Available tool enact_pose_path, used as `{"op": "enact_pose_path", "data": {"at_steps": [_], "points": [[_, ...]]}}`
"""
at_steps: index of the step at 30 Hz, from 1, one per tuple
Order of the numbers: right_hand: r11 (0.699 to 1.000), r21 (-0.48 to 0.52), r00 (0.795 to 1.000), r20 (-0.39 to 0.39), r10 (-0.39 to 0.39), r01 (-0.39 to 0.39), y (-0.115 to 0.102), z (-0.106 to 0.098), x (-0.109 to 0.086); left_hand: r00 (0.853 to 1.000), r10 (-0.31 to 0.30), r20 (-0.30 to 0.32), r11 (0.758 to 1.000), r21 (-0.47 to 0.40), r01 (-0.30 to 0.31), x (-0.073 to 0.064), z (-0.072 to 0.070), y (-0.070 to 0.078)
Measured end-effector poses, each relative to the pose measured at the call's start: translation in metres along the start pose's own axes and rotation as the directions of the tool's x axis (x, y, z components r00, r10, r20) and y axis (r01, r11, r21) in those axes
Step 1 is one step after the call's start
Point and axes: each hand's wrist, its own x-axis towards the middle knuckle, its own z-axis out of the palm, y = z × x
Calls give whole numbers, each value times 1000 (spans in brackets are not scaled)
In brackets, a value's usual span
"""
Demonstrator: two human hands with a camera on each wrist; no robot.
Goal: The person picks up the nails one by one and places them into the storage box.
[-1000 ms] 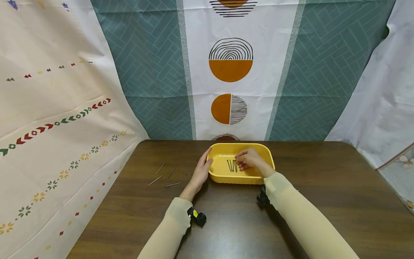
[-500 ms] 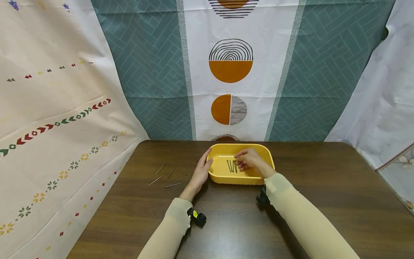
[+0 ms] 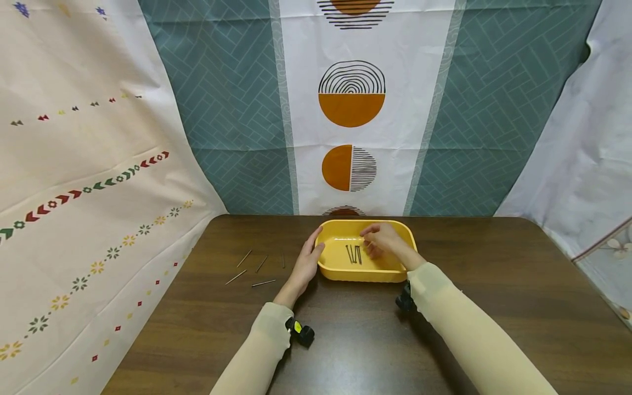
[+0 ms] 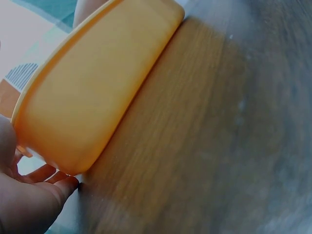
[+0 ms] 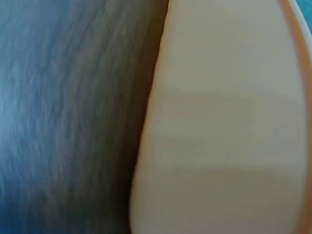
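Observation:
A yellow plastic tray [image 3: 367, 274] sits near the table's far edge. My left hand [image 3: 304, 267] holds its left end, thumb by the rim; in the left wrist view the left hand's fingers lie against the tray's end wall. My right hand [image 3: 387, 241] is over the tray's inside with loosely bent fingers, and no object shows in it. Several thin metal nails [image 3: 354, 254] lie side by side on the tray floor, just left of the right fingers. The right wrist view shows only the tray's outer wall [image 5: 224, 126] and the table; the right hand is out of that view.
Several more nails [image 3: 236, 276] lie scattered on the brown wooden table [image 3: 355, 340], left of the left hand. Patterned cloths [image 3: 237, 109] hang behind the table and at both sides.
My right hand has come away from the nails in the tray, shifting slightly right. The left hand and the tray stay in place.

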Motion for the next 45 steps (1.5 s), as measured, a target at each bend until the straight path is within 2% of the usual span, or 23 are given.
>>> {"op": "enact_pose_path", "data": {"at_steps": [4,10,17,23,28,32,36,40,45], "points": [[984,-141,994,7,-109,108,-4,-5,-4,1000,20,14,1000,-4,-20,0,-1,-1],[935,-258,970,59,-237,244,-6,-12,-9,1000,12,25,1000,4,-12,-1,-3,-1],[869,-380,947,72,-313,317,-5,-18,-15,1000,-5,17,999,34,4,1,-2,1],[795,-488,923,62,-380,360,-6,-24,-24,1000,19,9,994,107,-20,1,3,10],[738,-539,899,86,-430,405,-8,-26,-29,999,32,-14,983,182,-29,2,-1,15],[728,-551,893,74,-444,408,-9,-28,-35,999,41,-12,966,255,-37,2,-6,23],[719,-555,884,67,-462,418,-9,-33,-39,997,72,18,948,310,-74,3,-10,29],[709,-557,875,70,-479,433,-8,-39,-44,996,77,45,928,362,-88,4,-16,32],[682,-583,863,65,-502,441,-2,-47,-48,994,81,68,908,407,-102,6,-19,37]]}}
